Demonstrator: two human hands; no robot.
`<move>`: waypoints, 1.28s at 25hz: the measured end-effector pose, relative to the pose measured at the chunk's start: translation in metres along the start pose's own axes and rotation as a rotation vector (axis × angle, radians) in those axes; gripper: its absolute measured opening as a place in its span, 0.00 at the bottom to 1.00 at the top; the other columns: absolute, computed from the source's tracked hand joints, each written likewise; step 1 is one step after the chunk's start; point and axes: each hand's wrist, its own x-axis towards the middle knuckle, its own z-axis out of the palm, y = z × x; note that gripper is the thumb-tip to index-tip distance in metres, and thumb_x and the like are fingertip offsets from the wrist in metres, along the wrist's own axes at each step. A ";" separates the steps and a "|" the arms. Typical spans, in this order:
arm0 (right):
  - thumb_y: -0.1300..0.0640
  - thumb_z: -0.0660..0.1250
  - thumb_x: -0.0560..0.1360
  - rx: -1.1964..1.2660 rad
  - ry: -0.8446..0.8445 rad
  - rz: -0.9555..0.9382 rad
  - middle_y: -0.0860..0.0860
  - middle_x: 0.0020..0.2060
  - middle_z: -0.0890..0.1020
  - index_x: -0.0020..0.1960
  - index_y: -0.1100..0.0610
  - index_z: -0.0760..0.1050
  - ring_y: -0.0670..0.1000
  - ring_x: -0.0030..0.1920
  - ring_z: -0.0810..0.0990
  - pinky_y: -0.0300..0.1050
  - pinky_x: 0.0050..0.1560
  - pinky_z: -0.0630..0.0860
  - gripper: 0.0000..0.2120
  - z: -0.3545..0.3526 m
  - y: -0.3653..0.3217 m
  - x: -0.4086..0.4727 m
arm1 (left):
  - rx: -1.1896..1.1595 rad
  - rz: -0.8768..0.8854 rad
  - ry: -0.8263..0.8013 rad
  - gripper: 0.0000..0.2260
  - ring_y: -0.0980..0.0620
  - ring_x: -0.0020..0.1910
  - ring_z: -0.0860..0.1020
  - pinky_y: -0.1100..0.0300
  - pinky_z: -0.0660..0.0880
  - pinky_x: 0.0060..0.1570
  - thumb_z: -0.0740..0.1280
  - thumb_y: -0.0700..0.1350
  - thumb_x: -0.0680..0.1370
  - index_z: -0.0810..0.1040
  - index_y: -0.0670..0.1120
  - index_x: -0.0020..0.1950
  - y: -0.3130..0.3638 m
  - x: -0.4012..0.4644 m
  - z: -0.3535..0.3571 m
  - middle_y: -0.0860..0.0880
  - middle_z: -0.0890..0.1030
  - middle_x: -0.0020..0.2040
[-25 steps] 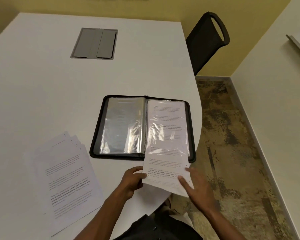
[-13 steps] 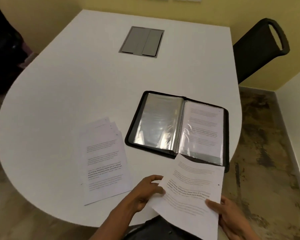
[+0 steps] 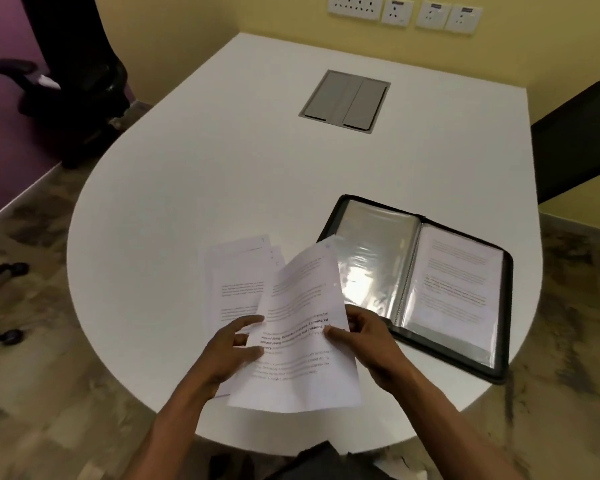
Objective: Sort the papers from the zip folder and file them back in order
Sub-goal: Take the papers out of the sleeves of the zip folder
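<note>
both hands [image 3: 234, 348] holding sheet [image 3: 300, 341], open folder [image 3: 426, 285]

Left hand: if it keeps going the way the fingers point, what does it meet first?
The left hand holds the left edge of the sheet, fingers pointing up and right. Straight on, it probably meets that sheet first; past it lies the open folder. Depth is unclear.

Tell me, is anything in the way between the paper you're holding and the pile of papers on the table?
Nothing visible. Both hands, left hand and right hand, hold the sheet right over the pile; only the left hand's fingers lie between them.
</note>
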 end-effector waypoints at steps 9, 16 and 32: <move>0.56 0.72 0.73 -0.293 0.210 0.151 0.49 0.47 0.85 0.53 0.52 0.81 0.49 0.47 0.84 0.48 0.51 0.83 0.09 0.060 0.070 0.117 | 0.416 0.121 0.400 0.15 0.50 0.53 0.77 0.61 0.74 0.54 0.71 0.37 0.76 0.80 0.47 0.62 -0.047 0.054 -0.027 0.45 0.81 0.60; 0.54 0.73 0.70 -0.388 0.164 0.267 0.50 0.55 0.84 0.65 0.48 0.76 0.51 0.57 0.82 0.50 0.61 0.79 0.23 0.068 0.097 0.146 | 0.470 0.083 0.429 0.19 0.44 0.60 0.76 0.58 0.71 0.62 0.71 0.37 0.75 0.77 0.45 0.66 -0.083 0.071 -0.032 0.44 0.79 0.61; 0.54 0.69 0.77 -0.216 1.003 0.251 0.57 0.62 0.78 0.70 0.58 0.72 0.57 0.61 0.77 0.53 0.64 0.75 0.23 -0.145 0.131 0.051 | 0.862 0.095 0.527 0.22 0.35 0.64 0.67 0.35 0.72 0.57 0.80 0.41 0.64 0.82 0.46 0.58 -0.103 0.086 -0.005 0.38 0.71 0.66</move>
